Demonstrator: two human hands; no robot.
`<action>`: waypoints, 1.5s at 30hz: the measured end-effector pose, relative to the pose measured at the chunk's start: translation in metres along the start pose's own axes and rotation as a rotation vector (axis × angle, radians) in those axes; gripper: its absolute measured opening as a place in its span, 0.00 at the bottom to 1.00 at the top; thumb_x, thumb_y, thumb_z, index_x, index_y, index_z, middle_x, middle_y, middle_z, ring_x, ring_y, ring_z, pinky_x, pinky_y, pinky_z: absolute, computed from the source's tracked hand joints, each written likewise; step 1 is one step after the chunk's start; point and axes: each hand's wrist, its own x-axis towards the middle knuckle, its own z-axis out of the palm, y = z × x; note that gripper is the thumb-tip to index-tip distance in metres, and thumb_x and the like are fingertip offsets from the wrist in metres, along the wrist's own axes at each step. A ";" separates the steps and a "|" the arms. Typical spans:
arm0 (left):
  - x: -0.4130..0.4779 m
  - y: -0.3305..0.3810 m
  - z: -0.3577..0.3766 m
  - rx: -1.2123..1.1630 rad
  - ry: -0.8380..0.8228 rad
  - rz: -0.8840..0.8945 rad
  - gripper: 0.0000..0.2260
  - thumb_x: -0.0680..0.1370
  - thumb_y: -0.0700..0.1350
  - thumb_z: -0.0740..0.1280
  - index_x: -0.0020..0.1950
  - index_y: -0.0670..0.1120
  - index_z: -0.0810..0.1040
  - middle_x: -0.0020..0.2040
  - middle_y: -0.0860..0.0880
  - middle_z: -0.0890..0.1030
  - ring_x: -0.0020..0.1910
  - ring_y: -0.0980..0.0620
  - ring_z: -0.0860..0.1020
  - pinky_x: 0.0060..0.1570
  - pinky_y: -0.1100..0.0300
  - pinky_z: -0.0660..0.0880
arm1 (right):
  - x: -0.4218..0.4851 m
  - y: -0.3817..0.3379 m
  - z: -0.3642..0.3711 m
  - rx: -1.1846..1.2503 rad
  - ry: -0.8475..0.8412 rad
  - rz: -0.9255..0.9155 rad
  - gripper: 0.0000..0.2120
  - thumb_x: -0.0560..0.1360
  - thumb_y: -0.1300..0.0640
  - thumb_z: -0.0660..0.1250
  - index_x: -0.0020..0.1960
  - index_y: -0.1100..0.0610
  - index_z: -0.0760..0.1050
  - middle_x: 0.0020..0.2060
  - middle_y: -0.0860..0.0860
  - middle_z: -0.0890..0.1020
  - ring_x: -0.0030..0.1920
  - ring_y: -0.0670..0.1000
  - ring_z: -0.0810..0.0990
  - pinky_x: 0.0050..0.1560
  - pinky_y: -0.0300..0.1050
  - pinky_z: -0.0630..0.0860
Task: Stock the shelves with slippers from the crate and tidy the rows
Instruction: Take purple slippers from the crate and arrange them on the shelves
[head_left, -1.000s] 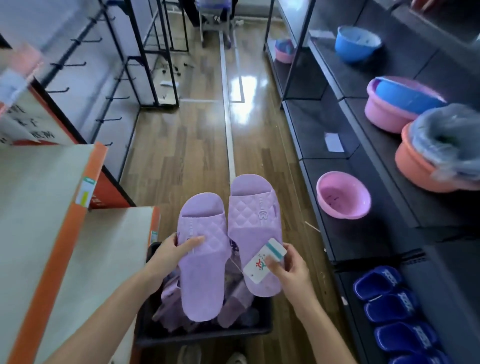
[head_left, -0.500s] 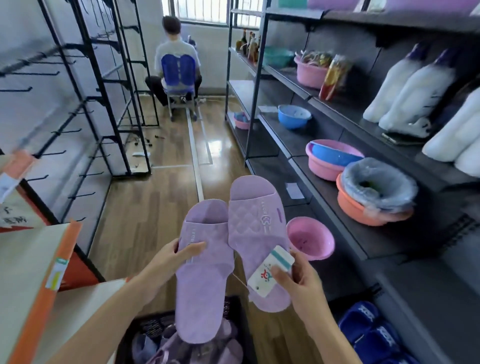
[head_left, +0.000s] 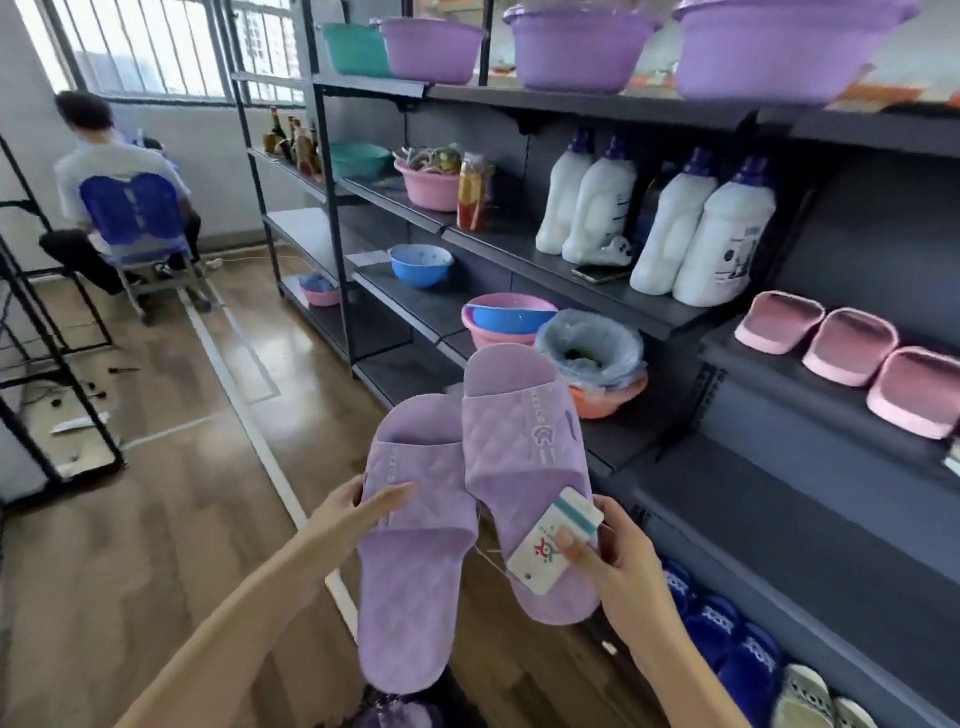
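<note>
I hold a pair of lilac quilted slippers in front of me, toes pointing away. My left hand grips the left slipper at its strap edge, thumb on top. My right hand holds the right slipper by its heel and pinches the white paper tag against it. Pink slippers stand in a row on a dark shelf at the right. Blue slippers line the bottom shelf. The crate is only a dark sliver with lilac slippers at the bottom edge.
Dark shelving runs along the right with white detergent bottles, purple basins on top and pink, blue and orange basins lower down. A person sits on a blue chair at the far left. Black racks stand at the left.
My view has lifted from the crate and floor up to the shelves. Both hands have raised the lilac pair with it; the crate has dropped almost out of view. Grips are unchanged.
</note>
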 end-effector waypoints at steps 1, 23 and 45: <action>0.003 0.004 0.004 0.009 -0.029 0.012 0.40 0.46 0.71 0.74 0.51 0.50 0.80 0.46 0.50 0.84 0.49 0.49 0.82 0.50 0.51 0.77 | -0.007 -0.002 -0.002 -0.010 0.042 0.006 0.08 0.73 0.63 0.68 0.49 0.53 0.74 0.41 0.46 0.84 0.45 0.43 0.83 0.37 0.38 0.78; -0.058 0.035 0.217 0.159 -0.733 0.062 0.24 0.58 0.65 0.74 0.47 0.55 0.74 0.46 0.52 0.81 0.50 0.49 0.79 0.45 0.57 0.73 | -0.226 -0.004 -0.116 -0.016 0.824 0.105 0.10 0.73 0.61 0.67 0.49 0.48 0.71 0.46 0.45 0.80 0.44 0.38 0.81 0.35 0.32 0.75; -0.275 0.015 0.514 0.293 -0.986 0.173 0.18 0.66 0.61 0.69 0.50 0.57 0.70 0.49 0.55 0.78 0.47 0.53 0.78 0.38 0.60 0.75 | -0.502 0.035 -0.326 0.019 1.122 0.092 0.09 0.70 0.58 0.68 0.50 0.55 0.74 0.41 0.49 0.83 0.43 0.44 0.82 0.36 0.35 0.76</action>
